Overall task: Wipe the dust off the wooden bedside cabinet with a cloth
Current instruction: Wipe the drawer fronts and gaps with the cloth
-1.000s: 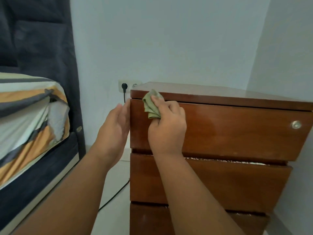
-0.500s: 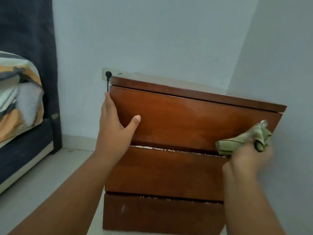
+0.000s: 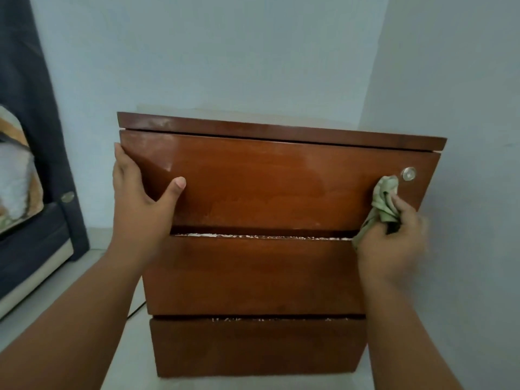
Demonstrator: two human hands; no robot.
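The wooden bedside cabinet (image 3: 267, 187) fills the middle of the view, reddish brown, with three drawer fronts. My left hand (image 3: 140, 201) grips the left edge of the top drawer front, thumb on the front face. My right hand (image 3: 394, 243) is closed on a crumpled green cloth (image 3: 384, 201) and presses it against the right end of the top drawer, just below and left of a round silver lock (image 3: 408, 173). The cloth's tail hangs down to the gap above the middle drawer. The right hand looks slightly blurred.
A pale blue wall stands behind and close on the right of the cabinet. A dark bed frame (image 3: 42, 220) with striped bedding (image 3: 14, 170) sits at the left. Pale floor (image 3: 70, 277) lies between bed and cabinet, with a dark cable (image 3: 138, 308) beside the cabinet's left side.
My right hand swept the cloth from the top drawer's left end to its right end, by the lock. My left hand moved from the side onto the drawer's left edge. The view shifted right.
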